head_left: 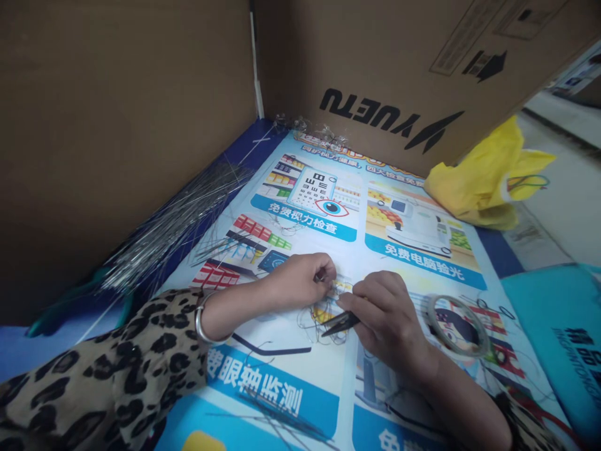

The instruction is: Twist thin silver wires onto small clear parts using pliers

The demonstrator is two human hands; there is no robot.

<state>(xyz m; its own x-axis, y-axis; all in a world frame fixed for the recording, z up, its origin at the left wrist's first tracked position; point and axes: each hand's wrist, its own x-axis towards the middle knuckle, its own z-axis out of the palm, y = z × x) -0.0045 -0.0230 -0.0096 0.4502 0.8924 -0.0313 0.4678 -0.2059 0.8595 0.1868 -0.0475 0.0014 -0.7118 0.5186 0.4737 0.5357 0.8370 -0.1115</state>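
Note:
My left hand (310, 279), a silver bangle on its wrist, is closed in a pinch above the middle of a printed poster (359, 263). Thin wire (323, 319) runs in loose loops from its fingertips and lies tangled just below. To the right, my right hand (387, 313) is wrapped around dark needle-nose pliers (342, 324), whose pointed jaws aim left over the tangle. The pliers' handles are hidden in the palm. My right thumb and forefinger come close to the wire; whether they touch it I cannot tell.
Cardboard walls (375, 56) rise behind and at left. A bundle of straight metal wires (183, 216) lies along the left. A roll of tape (434, 322), a yellow plastic bag (483, 181) and a turquoise bag (549, 319) are at right. Dark wires (286, 416) lie in front.

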